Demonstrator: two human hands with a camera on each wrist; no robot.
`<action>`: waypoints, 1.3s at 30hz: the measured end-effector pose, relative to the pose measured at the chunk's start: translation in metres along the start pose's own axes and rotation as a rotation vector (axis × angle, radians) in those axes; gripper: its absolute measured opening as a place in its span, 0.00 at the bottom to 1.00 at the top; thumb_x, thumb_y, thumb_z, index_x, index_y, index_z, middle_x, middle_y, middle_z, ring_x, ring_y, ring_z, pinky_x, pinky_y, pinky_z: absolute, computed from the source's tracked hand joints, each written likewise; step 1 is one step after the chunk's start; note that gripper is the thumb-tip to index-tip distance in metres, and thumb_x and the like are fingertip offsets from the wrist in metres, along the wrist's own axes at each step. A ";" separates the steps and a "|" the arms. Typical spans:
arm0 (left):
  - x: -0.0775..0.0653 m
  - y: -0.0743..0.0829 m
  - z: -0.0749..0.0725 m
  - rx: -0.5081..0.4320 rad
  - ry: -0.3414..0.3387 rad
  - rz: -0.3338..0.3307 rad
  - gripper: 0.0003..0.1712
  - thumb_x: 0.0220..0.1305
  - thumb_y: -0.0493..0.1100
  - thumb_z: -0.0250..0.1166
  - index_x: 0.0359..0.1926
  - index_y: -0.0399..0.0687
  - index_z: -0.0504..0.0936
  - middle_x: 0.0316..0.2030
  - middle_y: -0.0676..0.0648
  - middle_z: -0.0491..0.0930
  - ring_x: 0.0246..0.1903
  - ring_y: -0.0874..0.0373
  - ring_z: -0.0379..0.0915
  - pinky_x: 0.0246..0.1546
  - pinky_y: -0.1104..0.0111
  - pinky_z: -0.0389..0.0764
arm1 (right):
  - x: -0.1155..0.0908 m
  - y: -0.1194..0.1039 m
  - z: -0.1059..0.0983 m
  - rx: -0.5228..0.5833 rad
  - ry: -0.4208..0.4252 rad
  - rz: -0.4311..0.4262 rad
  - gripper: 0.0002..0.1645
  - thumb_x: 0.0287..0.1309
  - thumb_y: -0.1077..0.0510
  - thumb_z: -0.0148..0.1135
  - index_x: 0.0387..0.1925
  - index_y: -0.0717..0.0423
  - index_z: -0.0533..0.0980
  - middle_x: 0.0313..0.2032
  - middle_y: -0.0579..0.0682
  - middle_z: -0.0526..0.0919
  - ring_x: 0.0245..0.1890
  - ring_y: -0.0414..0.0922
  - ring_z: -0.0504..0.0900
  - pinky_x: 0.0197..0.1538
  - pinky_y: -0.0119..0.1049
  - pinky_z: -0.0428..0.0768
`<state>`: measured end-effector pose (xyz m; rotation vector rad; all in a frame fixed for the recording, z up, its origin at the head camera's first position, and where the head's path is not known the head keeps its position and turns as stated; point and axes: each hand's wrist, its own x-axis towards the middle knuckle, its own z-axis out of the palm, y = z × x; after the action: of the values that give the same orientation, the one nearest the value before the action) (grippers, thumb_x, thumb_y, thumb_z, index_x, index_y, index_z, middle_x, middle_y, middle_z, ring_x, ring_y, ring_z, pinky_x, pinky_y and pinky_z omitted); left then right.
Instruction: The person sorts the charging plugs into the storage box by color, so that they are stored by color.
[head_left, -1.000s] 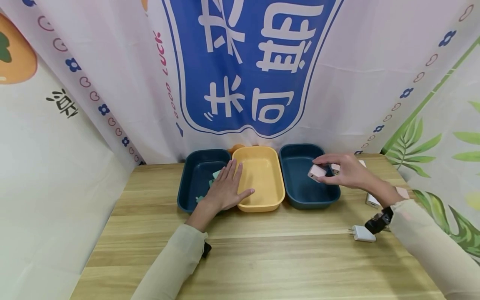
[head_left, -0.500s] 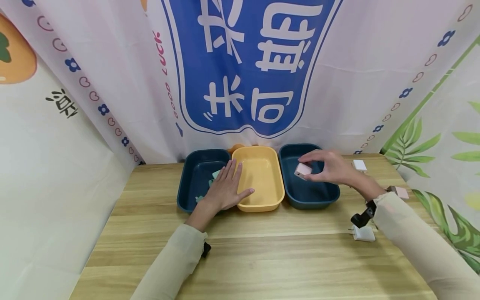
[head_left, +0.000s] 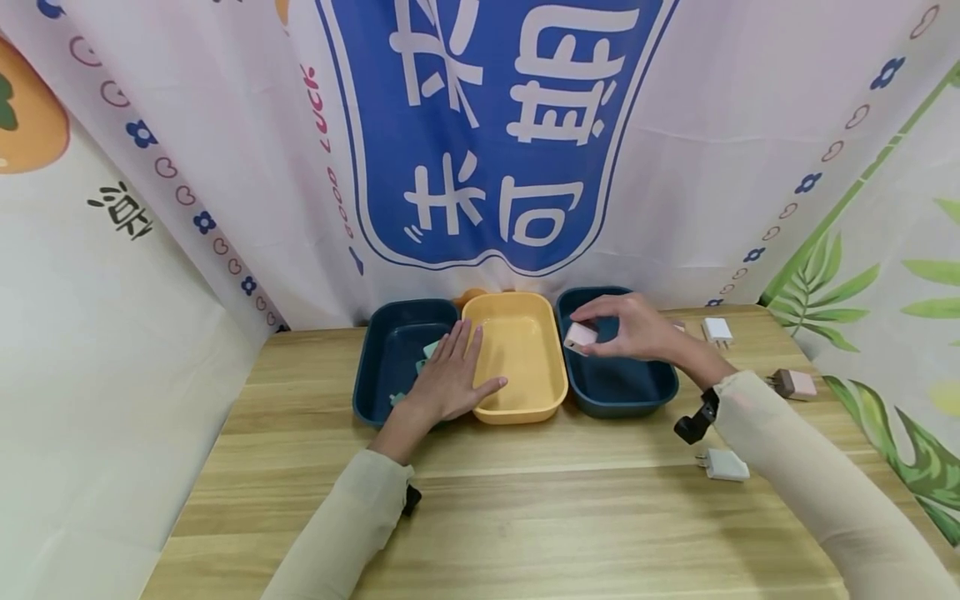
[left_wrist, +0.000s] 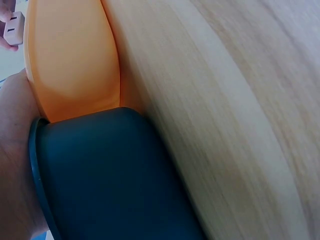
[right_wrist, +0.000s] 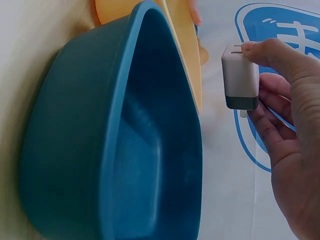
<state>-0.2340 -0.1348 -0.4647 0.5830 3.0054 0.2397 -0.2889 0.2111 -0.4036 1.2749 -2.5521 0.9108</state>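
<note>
So, taking the yellow tray (head_left: 521,358) as the centre of the clock and the printed cloth (head_left: 487,242) as twelve, I find a navy tray (head_left: 390,333) right beside it at nine. A few small green pieces (head_left: 430,349) lie inside it, partly covered by my left hand (head_left: 448,379). That hand is released, stretched across the rims where the two trays meet, its straight fingers pointing towards one o'clock and its thumb over the yellow tray. At eleven, something orange (head_left: 471,295) peeks out behind; I can't tell what.

At three sits the blue tray (head_left: 618,387). Over its left end, above rim level and close to the yellow tray, my right hand (head_left: 636,329) pinches the pink plug (head_left: 580,338) between thumb and fingers. Seen from my right wrist, it has slots at one end, and a dark band and a prong (right_wrist: 243,113) at the other.

Further right, on the wooden table (head_left: 480,533), a white charger (head_left: 717,329) lies just short of three, another white block (head_left: 726,465) near four with its prongs towards nine, and, furthest out, a pink-and-dark charger (head_left: 797,384) just past three.
</note>
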 end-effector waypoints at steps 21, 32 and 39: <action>0.000 0.000 0.001 0.004 -0.001 -0.003 0.60 0.74 0.78 0.46 0.86 0.44 0.37 0.85 0.38 0.34 0.85 0.45 0.25 0.83 0.49 0.42 | 0.040 0.001 0.029 0.052 -0.077 0.050 0.28 0.51 0.52 0.84 0.54 0.55 0.88 0.51 0.51 0.91 0.49 0.46 0.89 0.59 0.51 0.86; -0.001 0.000 0.001 0.002 -0.001 -0.008 0.60 0.74 0.79 0.44 0.86 0.44 0.37 0.86 0.38 0.34 0.85 0.44 0.27 0.83 0.49 0.43 | 0.057 0.011 0.047 0.095 -0.123 0.047 0.26 0.52 0.53 0.84 0.52 0.59 0.88 0.46 0.50 0.91 0.41 0.44 0.87 0.49 0.48 0.89; 0.001 0.000 0.002 0.004 -0.012 -0.013 0.61 0.74 0.79 0.43 0.86 0.45 0.35 0.86 0.39 0.33 0.85 0.45 0.25 0.84 0.50 0.39 | 0.063 0.014 0.055 0.078 -0.157 0.086 0.28 0.52 0.52 0.84 0.52 0.60 0.88 0.46 0.51 0.91 0.42 0.44 0.87 0.51 0.44 0.89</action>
<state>-0.2345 -0.1343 -0.4665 0.5637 2.9981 0.2290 -0.3317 0.1425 -0.4300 1.3162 -2.7362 0.9726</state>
